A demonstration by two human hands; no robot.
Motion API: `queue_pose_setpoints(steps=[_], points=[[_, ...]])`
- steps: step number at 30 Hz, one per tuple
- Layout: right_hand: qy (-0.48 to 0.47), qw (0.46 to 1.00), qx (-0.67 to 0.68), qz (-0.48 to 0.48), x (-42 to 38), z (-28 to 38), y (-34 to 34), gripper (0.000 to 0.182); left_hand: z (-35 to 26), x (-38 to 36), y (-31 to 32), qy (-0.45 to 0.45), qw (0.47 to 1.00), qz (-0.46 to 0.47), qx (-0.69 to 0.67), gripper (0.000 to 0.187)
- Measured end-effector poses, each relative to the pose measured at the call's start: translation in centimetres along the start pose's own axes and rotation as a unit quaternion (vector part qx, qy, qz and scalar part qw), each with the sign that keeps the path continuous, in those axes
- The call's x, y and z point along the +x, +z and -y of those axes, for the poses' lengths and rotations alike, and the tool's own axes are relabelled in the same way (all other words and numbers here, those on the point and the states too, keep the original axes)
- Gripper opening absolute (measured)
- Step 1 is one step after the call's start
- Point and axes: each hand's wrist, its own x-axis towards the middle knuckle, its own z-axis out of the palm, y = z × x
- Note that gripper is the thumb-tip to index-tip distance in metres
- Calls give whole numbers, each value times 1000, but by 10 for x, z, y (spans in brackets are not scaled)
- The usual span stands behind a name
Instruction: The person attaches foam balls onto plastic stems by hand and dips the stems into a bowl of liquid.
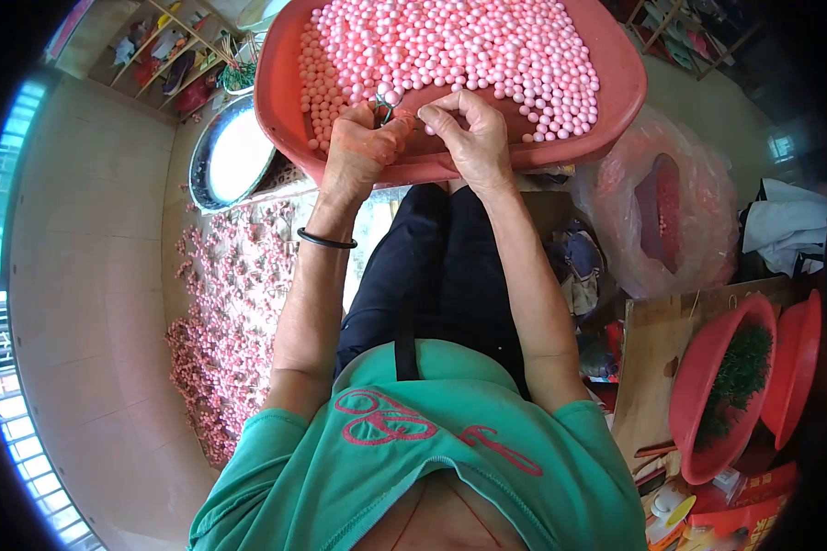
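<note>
Over the near edge of a large pink tub (629, 87), both hands work close together. My left hand (363, 147) is closed round a small dark green, wire-like stem piece with pink beads (392, 96) at its top. Its fingertips look reddish. Just to the right, my right hand (473, 138) pinches thumb and forefinger together. A small pink bead shows beside those fingertips, but what they grip is too small to make out. Loose pink beads (450, 46) fill much of the tub, and its reddish bottom shows beneath the hands.
Many pink beaded sprigs (234, 321) lie spread on the floor at left. A basin with white contents (241, 154) stands by the tub. At right are a clear plastic bag (616, 211), a cardboard box (648, 358) and a red basin (685, 404) holding green stems.
</note>
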Motion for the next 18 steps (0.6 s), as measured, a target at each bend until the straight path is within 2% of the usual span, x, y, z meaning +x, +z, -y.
queue_pose_setpoints(steps=[6,12,18], points=[[36,999,26,8,0,4,-2,15,-1,2,-1,-10,999,31,-37,18],[5,1000,0,14,1,0,1,15,-2,-1,0,6,999,33,5,19],[17,1000,13,13,1,-2,-2,15,-3,0,0,2,999,33,-6,20]])
